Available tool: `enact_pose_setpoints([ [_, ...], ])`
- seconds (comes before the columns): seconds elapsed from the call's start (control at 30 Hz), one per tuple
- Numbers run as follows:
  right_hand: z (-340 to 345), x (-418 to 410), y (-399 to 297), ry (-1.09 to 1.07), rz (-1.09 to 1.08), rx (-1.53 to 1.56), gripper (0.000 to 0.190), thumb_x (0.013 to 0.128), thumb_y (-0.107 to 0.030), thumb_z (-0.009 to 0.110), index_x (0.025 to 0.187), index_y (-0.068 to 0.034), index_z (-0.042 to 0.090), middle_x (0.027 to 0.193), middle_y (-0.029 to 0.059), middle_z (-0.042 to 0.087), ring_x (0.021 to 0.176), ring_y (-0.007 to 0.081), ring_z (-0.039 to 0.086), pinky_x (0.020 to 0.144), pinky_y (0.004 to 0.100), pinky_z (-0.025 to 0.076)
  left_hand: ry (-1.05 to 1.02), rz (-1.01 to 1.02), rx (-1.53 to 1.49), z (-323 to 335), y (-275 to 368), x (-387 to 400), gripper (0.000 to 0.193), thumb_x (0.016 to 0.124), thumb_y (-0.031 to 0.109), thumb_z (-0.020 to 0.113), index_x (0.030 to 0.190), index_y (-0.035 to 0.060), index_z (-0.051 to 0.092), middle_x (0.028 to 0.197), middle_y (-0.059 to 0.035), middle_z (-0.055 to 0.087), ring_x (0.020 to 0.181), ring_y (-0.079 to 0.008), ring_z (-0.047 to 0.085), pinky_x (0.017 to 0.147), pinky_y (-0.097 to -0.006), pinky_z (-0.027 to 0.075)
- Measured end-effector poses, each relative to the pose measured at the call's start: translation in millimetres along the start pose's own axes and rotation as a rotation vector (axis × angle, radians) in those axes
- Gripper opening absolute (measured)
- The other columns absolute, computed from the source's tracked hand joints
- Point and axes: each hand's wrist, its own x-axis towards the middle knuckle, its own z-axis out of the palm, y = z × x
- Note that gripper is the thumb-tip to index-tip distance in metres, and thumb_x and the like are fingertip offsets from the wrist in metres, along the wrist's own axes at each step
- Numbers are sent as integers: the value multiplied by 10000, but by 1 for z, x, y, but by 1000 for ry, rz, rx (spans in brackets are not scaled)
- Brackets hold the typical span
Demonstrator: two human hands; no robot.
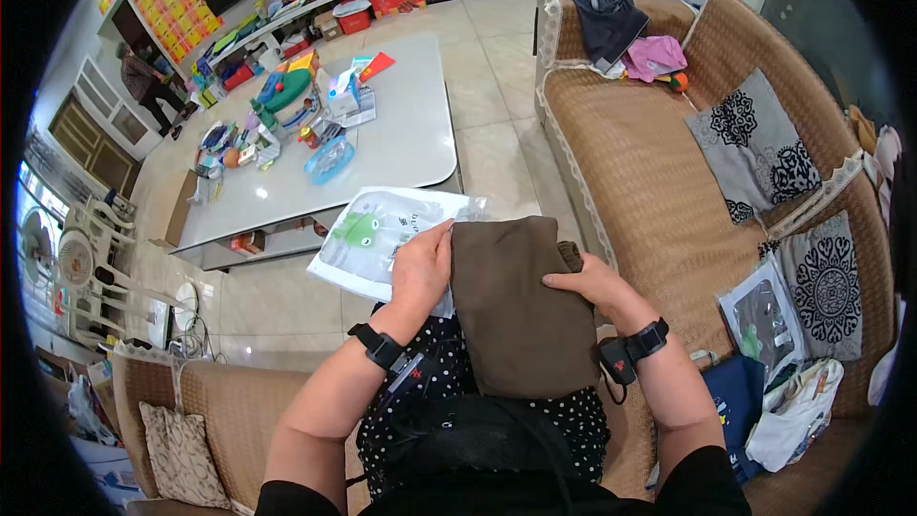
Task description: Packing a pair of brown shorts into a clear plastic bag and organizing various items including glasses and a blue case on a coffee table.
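A folded brown garment [523, 308] lies over my lap, held between both hands. My left hand [423, 261] pinches its upper left edge and also lies against a clear plastic garment bag [372, 229] with a white border and a green frog print. That bag extends to the left, in front of the coffee table's near edge. My right hand [591, 287] grips the right edge of the folded garment, thumb on top, beside a ribbed cuff [569, 255]. The fingers under the cloth are hidden.
A coffee table [401, 115] stands ahead with assorted items on it. On the sofa [609, 143] at right lie patterned cushions [752, 143], another plastic-bagged garment [763, 315], and cloth bags [795, 416]. A person [143, 82] stands far left near a doorway.
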Motion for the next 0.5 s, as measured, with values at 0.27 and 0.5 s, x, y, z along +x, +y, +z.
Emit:
enact_pose_setpoints([
  [0.27, 40, -10, -21, -284, -196, 110, 468, 838, -85, 705, 1266, 10, 542, 1193, 75, 628, 1083, 164, 580, 961, 316, 450, 3, 245, -111, -5, 23, -1, 266, 919, 54, 553, 1170, 50, 642, 812, -177, 629, 744, -345, 627, 675, -400, 499],
  [0.5, 62, -4, 26, -227, -164, 269, 497, 858, -152, 672, 1309, -15, 515, 1264, 64, 588, 1162, 172, 535, 1014, 332, 408, -80, 433, -149, -29, 69, -5, 294, 892, 37, 576, 1176, 70, 641, 761, -126, 604, 648, -301, 597, 592, -377, 486],
])
